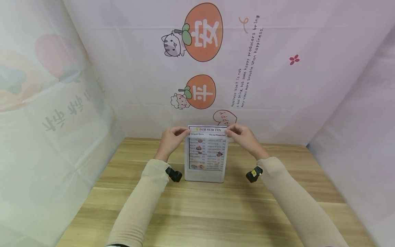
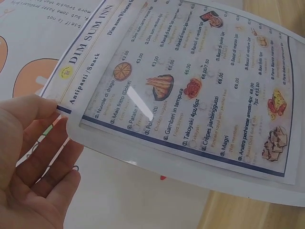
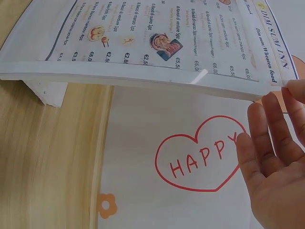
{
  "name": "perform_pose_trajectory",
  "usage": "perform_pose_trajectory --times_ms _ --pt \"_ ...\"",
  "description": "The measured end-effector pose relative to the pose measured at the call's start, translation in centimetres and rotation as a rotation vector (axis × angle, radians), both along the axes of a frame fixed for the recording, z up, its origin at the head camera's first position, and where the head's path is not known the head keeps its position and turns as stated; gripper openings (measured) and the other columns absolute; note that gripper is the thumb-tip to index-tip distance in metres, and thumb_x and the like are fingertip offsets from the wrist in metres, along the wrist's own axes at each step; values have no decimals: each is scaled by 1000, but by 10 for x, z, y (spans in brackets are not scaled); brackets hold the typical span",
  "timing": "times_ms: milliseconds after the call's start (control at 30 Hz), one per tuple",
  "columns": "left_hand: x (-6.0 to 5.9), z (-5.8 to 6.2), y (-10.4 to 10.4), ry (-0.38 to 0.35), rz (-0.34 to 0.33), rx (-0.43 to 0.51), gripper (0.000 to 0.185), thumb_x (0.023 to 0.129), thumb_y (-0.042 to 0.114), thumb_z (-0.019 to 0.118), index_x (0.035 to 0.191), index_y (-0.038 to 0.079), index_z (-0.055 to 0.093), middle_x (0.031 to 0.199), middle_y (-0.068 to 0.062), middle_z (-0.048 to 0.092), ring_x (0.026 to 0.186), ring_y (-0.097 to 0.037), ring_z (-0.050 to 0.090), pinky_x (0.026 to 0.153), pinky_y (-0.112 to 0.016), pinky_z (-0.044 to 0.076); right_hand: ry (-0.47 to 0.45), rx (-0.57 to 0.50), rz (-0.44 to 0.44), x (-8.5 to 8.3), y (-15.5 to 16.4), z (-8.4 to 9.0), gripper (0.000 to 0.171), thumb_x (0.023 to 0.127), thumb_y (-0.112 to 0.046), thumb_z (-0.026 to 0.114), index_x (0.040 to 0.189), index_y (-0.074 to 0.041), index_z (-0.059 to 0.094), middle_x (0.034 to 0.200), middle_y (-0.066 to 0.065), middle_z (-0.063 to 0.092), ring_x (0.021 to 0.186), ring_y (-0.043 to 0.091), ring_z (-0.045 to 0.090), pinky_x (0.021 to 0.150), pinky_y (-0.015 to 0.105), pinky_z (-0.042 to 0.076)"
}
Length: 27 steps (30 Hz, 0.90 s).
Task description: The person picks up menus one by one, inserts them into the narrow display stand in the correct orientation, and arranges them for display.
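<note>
A printed menu sheet [image 1: 206,151], headed DIM SUM INN, is partly inside a white-edged clear sign holder [image 1: 203,176] on the wooden table. Its top strip sticks out above the holder's upper edge. My left hand [image 1: 170,140] pinches the sheet's top left corner between thumb and forefinger. At the top right corner, my right hand [image 1: 245,139] pinches the sheet the same way. The left wrist view shows the left hand [image 2: 38,157] with its other fingers behind the sheet. In the right wrist view, a white foot [image 3: 50,93] shows under the holder, and the right hand [image 3: 276,148] is at the sheet's corner.
The wooden table [image 1: 197,212] reaches back to a cloth backdrop [image 1: 139,68] printed with cartoon fruit and writing. Cloth walls stand at the left [image 1: 37,154] and right [image 1: 355,127]. Small black cameras are strapped to the left wrist [image 1: 174,175] and right wrist [image 1: 253,175].
</note>
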<state>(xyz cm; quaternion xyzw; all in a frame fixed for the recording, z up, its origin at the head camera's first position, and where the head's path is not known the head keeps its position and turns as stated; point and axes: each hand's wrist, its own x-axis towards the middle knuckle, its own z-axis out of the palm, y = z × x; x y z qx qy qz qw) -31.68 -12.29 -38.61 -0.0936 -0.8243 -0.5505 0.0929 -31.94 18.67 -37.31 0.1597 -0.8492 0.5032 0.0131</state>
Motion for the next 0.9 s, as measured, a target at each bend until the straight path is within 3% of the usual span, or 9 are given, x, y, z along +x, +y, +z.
perform_pose_trajectory --times_ms 433,900 --pt "2 -8 -2 -6 -12 -4 30 94 42 70 109 16 76 102 3 72 95 -18 63 84 -39 52 4 6 6 4 -1 -4 33 99 -42 62 114 -13 65 117 5 65 114 24 57 100 47 45" --pt "4 -13 -1 -16 5 -9 30 93 43 71 108 17 77 103 3 72 96 -18 64 85 -39 52 8 16 -6 4 0 -12 31 100 -41 62 113 -13 66 115 5 66 112 24 59 98 46 48"
